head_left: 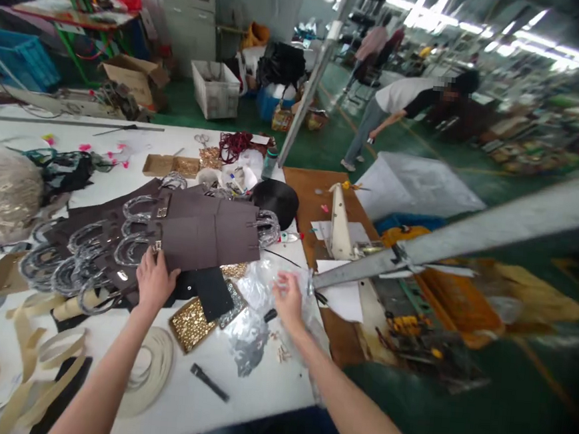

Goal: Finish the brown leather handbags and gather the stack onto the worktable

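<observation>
My left hand (155, 280) rests at the edge of a dark brown bag panel (190, 241). Its fingertips touch the panel beside a small metal clasp (157, 245), and the thumb is spread apart. Plastic-wrapped handles (131, 250) stick out of the stacked panels to its left. Over crumpled clear plastic bags (257, 284) hovers my right hand (287, 300), fingers loosely bent and apart, with nothing visible in it. Between the hands lie a black piece (214, 294) with a small eyelet and a box of gold-coloured metal bits (193, 325).
A roll of pale tape (159, 374) and a black tool-like bar (209, 382) lie near the front edge. A slanting metal post (365, 270) crosses the right side. Beyond the table, a person (404, 95) bends over by a white sack (415, 183).
</observation>
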`<state>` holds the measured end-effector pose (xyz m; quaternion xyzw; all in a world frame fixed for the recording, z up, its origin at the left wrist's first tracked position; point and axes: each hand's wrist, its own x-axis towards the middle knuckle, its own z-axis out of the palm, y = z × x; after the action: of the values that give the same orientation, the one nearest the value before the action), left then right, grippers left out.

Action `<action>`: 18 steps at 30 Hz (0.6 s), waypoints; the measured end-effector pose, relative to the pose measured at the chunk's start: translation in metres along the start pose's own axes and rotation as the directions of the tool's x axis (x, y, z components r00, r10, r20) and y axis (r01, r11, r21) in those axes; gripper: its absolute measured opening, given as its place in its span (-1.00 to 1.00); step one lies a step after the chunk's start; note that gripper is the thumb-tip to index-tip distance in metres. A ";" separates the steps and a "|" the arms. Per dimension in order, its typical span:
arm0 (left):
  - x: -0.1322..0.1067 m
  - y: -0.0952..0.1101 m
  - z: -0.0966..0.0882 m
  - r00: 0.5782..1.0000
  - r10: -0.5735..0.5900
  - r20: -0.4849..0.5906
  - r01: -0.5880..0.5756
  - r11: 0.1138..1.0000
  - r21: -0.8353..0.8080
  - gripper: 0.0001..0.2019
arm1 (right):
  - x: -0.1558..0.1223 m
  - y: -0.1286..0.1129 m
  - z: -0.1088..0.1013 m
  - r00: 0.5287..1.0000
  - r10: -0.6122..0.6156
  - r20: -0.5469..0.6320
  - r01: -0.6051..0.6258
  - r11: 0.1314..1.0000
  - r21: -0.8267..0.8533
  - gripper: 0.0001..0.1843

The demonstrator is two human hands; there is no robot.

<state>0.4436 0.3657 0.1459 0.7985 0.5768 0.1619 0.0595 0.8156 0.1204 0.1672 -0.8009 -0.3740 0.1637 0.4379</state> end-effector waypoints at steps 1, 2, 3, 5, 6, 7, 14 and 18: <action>-0.030 0.013 0.003 0.999 -0.050 -0.017 0.049 0.997 -0.067 -0.25 | -0.046 0.003 -0.013 0.995 -0.039 0.090 0.033 0.997 0.065 -0.64; -0.063 0.029 0.006 0.995 -0.095 -0.027 0.091 0.986 -0.140 -0.27 | -0.091 0.008 -0.027 0.978 -0.078 0.196 0.061 0.994 0.094 -0.70; -0.098 0.047 0.010 0.995 -0.100 -0.004 0.096 0.969 -0.229 -0.28 | -0.134 0.014 -0.044 0.947 -0.115 0.301 0.087 0.991 0.105 -0.72; -0.171 0.092 0.017 0.991 -0.074 0.114 0.115 0.905 -0.411 -0.27 | -0.209 0.030 -0.080 0.856 -0.175 0.486 0.146 0.985 0.096 -0.71; -0.207 0.118 0.019 0.979 -0.079 0.187 0.160 0.867 -0.471 -0.26 | -0.240 0.041 -0.100 0.826 -0.175 0.535 0.155 0.984 0.082 -0.71; -0.242 0.145 0.021 0.954 -0.065 0.292 0.218 0.820 -0.529 -0.25 | -0.267 0.053 -0.120 0.815 -0.152 0.559 0.144 0.988 0.059 -0.71; -0.427 0.314 0.007 0.438 0.407 0.802 0.378 0.726 -0.574 -0.20 | -0.374 0.118 -0.273 0.975 0.131 0.177 -0.121 0.991 -0.064 -0.82; -0.469 0.386 0.019 0.182 0.517 0.836 0.165 0.822 -0.545 -0.23 | -0.430 0.160 -0.376 0.914 0.284 -0.289 -0.293 0.956 0.011 -0.86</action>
<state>0.6656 -0.1996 0.1472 0.7303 0.2357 -0.2205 0.6021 0.8238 -0.4710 0.2188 -0.8694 -0.1870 0.1024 0.4457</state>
